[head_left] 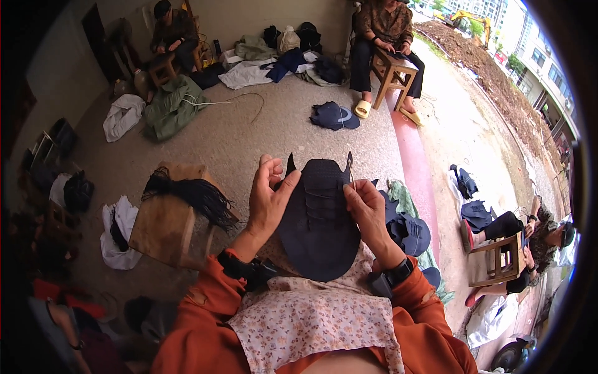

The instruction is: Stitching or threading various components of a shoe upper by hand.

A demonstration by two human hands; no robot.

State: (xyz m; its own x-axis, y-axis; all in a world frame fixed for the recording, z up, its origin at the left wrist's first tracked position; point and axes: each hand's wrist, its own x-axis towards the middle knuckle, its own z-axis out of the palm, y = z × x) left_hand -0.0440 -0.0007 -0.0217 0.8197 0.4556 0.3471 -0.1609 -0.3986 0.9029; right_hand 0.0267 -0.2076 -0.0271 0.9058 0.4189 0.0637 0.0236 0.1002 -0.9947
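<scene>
So we've got a dark piece (321,249) off to the right of the stool (156,232), above a floral apron (314,321); it's rounded at the near end, has folds running across its upper half, and two pointed tips stick up at the far end. The right hand (369,210) is pinching the piece's right edge between thumb and fingers, and we can see a thin light sliver (352,169) rising by those fingertips, too small for us to name. The left hand (265,202) is on the side nearer the stool, fingers curled and thumb up against the piece's left edge, but honestly we can't tell if it's gripping anything. Black cords (193,196) lie in a bunch across the stool, hanging over its right side. Left of the stool we've got a white bag (118,252) with something dark in it, and beyond the stool a green bag (176,112). Well right of the stool, past the right hand, we spot some navy caps (411,234) on a green cloth (405,196).
</scene>
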